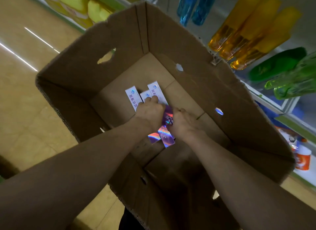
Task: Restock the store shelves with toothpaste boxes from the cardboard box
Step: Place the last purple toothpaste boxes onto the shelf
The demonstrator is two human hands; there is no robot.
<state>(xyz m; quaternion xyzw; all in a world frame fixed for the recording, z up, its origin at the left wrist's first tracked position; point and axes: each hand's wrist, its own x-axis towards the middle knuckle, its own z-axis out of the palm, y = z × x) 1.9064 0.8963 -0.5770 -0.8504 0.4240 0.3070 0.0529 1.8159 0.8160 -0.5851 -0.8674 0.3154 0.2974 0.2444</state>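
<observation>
On my feed, a large open brown corrugated cardboard box (188,46) stands on a glossy tan tiled floor (25,110), its flaps torn off and ragged holes in its walls. Both bare arms reach down into it.

Three slim white toothpaste boxes (130,99) with purple print lie side by side on the bottom of the cardboard box, about midway between its left and right walls. The left hand (150,111) lies across their near ends, its fingers (154,98) bent down over the middle and right ones, grasping them.

Just beside it, the right hand (183,122) clutches a holographic purple toothpaste box (168,116), its thumb over the top edge. Two more shiny purple cartons (166,138) poke out beneath the wrists, toward the near wall; I cannot tell whether either hand holds those.

Beyond the right wall, white store shelves (280,108) carry blue translucent bottles (193,7), amber bottles (244,34), green bottles (290,79) and an orange-and-white tub (302,159). Yellow-green packs (82,5) sit past the far left corner.
</observation>
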